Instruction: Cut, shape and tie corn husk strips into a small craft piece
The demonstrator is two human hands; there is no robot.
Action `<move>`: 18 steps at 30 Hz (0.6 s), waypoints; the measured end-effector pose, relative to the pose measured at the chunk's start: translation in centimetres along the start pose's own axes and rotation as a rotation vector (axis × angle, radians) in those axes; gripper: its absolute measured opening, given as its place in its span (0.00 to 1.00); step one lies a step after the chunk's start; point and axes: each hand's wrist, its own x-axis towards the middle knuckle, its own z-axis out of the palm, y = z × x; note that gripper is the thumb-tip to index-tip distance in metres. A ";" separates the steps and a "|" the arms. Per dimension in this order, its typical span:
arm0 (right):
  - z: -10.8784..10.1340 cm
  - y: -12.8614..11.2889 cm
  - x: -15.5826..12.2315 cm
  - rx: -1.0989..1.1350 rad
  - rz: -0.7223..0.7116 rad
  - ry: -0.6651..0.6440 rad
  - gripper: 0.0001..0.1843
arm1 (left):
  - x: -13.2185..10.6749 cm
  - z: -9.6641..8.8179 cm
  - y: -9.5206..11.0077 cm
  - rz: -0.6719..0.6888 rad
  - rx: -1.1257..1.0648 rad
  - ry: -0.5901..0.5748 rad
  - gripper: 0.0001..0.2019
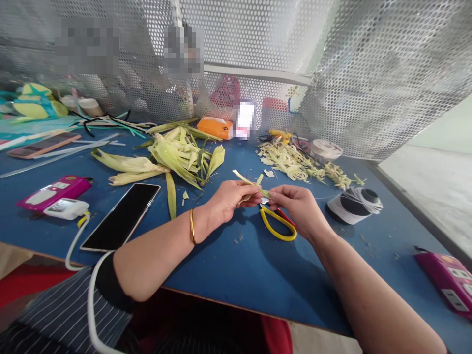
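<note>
Pale green, narrow husk strips [241, 177] are at the centre of the frame, pinched between the fingertips of both the left hand [236, 196] and the right hand [297, 201], which meet closely and partly hide the metal scissors with yellow and red handles [283, 238]. At upper centre, an orange soft packet [215, 127] bears a dark mark too small to read. A leafy green husk heap [177, 152] spreads left of centre, while a black cone wound with white thread [350, 204] sits at the right.
</note>
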 end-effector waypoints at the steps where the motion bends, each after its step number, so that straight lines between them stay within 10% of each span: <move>1: 0.0 0.0 0.0 -0.014 0.002 -0.006 0.13 | 0.1 0.0 -0.1 0.015 0.008 0.008 0.04; 18: -0.2 0.7 0.2 -0.189 -0.013 -0.112 0.17 | 0.4 0.3 0.0 0.125 -0.022 0.131 0.04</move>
